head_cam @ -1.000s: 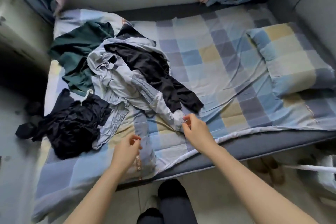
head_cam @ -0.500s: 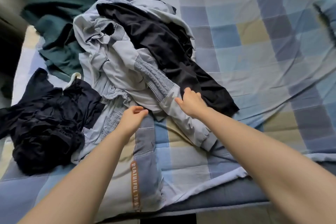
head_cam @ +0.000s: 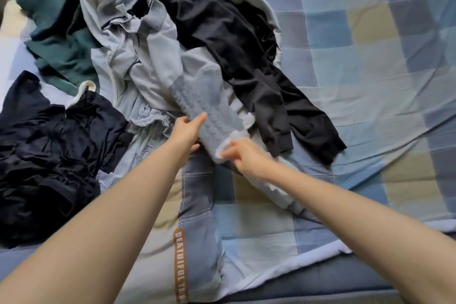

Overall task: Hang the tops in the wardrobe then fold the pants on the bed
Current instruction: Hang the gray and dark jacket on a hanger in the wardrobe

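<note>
Head view. A heap of clothes lies on the bed (head_cam: pixel 370 111), which is covered by a checked sheet (head_cam: pixel 345 32) in blue, grey and yellow. The left hand (head_cam: pixel 186 131) curls its fingers and thumb round the cable-knit panel of a pale grey top (head_cam: pixel 158 61) at the near edge of the heap. The right hand (head_cam: pixel 243 155) pinches the white cuff end of the same sleeve, just beside the left hand. A black garment (head_cam: pixel 234 39) is draped across the grey top; a dark green garment (head_cam: pixel 56 22) lies at the far left, and a navy garment (head_cam: pixel 49 143) is bunched at the near left.

Handling, as judged: the grey top looks soft, light and limp, so it will sag and drag whatever rests on it. A sleeve is a poor lifting point; the collar or shoulders would probably serve better for hanging, once the black garment is slid off.

Surface and room: the sheet is wrinkled, with a brown printed label (head_cam: pixel 180 264) near the bed's front edge. No wardrobe is in view.
</note>
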